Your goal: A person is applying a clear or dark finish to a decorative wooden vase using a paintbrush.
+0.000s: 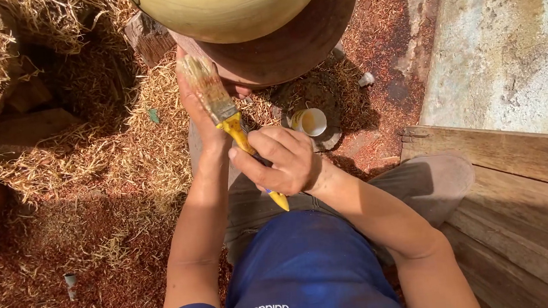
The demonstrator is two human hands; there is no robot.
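Observation:
My right hand [283, 160] grips the yellow handle of a flat paintbrush [220, 108] whose pale bristles point up and left. Behind the bristles, my left hand [196, 111] is raised with its fingers reaching the underside of a big round pale-yellow pot [228, 6]. That pot rests on a dark brown round stand [304, 42] just above both hands. A small white cup [310, 122] of yellowish paint stands on the ground right of the brush.
Straw and reddish wood shavings [94, 216] cover the ground. Rough wood chunks [17, 123] lie at left, a wooden plank bench [524, 218] at right, a concrete slab [515, 40] beyond it. A small tube [70, 284] lies at lower left.

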